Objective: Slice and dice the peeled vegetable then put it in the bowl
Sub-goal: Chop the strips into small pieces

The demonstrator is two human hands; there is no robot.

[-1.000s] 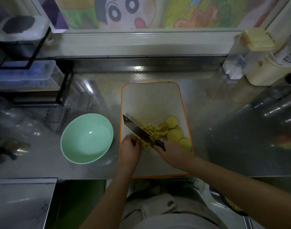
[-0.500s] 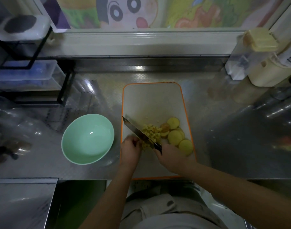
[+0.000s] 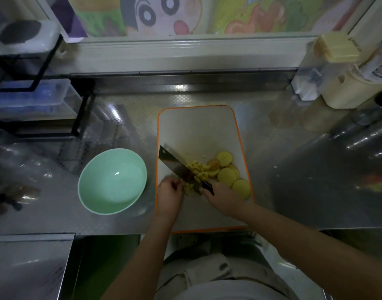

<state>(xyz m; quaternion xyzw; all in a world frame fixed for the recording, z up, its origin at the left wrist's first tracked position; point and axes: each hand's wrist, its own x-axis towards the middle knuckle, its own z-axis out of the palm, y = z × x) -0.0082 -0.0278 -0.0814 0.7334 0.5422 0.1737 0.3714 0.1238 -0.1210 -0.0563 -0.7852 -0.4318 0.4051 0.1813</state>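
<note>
On the white, orange-rimmed cutting board (image 3: 196,126) lie several round yellow vegetable slices (image 3: 226,175) at the right and a pile of small yellow dice (image 3: 197,169) beside them. My right hand (image 3: 223,198) grips the handle of a cleaver (image 3: 174,164), whose blade slants across the board's left half. My left hand (image 3: 169,192), fingers curled, holds the yellow strips (image 3: 188,188) under the blade's near end. An empty mint-green bowl (image 3: 112,180) stands left of the board.
A black wire rack (image 3: 81,113) with clear plastic boxes fills the back left. Clear and cream containers (image 3: 341,83) stand at the back right. Steel cylinders (image 3: 367,139) lie at the right. The steel counter's front edge runs just below the board.
The cleaver has shifted slightly along the strips while chopping, and a few more dice lie by the pile. Both hands stay in nearly the same spot.
</note>
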